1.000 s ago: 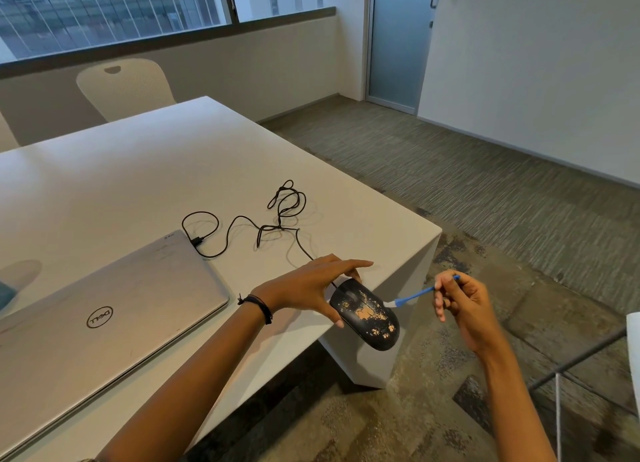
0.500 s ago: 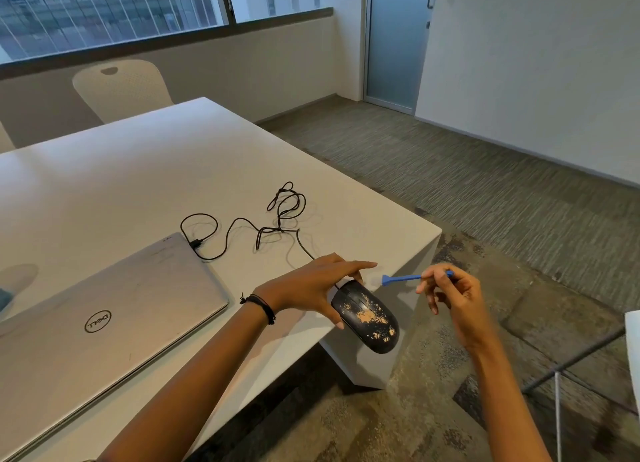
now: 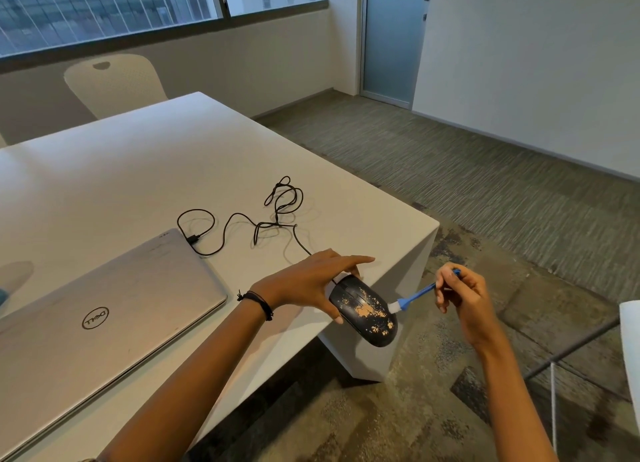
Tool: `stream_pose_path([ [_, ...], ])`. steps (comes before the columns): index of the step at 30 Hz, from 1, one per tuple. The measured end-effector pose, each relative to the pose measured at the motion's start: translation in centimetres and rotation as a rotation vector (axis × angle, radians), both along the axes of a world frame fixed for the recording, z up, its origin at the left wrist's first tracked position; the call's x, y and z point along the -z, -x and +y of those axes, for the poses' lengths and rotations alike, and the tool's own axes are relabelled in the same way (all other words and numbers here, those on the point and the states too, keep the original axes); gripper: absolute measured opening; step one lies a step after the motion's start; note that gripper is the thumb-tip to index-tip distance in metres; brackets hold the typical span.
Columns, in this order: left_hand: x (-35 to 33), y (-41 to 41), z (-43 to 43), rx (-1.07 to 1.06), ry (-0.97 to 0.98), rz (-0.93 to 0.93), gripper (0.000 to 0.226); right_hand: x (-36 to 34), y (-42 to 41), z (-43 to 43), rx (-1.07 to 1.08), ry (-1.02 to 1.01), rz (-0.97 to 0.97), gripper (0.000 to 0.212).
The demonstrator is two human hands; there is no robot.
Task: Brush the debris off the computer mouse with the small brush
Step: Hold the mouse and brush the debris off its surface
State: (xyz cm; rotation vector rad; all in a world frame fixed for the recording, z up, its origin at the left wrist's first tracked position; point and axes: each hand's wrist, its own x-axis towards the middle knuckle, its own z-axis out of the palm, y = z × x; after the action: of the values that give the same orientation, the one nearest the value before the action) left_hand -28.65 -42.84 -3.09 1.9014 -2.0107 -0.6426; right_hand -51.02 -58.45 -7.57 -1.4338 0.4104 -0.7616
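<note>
A black computer mouse with tan debris flecks on its top hangs past the white table's near corner, gripped at its front end by my left hand. Its black cable trails back in loops across the table. My right hand pinches a small blue brush by the handle. The brush's white bristles touch the mouse's right side, near the debris.
A closed silver laptop lies on the white table to the left, with the mouse cable plugged in at its far corner. A white chair stands behind the table. Patterned carpet lies below the mouse; a white chair edge sits far right.
Half a second ago the brush was lifted above the mouse, pointing left. It has now swung down so the bristles meet the mouse's right side. My left hand kept holding the mouse still.
</note>
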Motion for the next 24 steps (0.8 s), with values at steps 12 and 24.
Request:
stream_pose_path([
  [12,0.1,0.1,0.1,-0.02,0.004,0.024,0.096,-1.4,0.1,1.2,0.222,0.071,-0.121,0.037],
  [24,-0.1,0.3,0.1,-0.028,-0.025,-0.022,0.099,-2.9,-3.6,4.3,-0.058,0.24,-0.006,0.017],
])
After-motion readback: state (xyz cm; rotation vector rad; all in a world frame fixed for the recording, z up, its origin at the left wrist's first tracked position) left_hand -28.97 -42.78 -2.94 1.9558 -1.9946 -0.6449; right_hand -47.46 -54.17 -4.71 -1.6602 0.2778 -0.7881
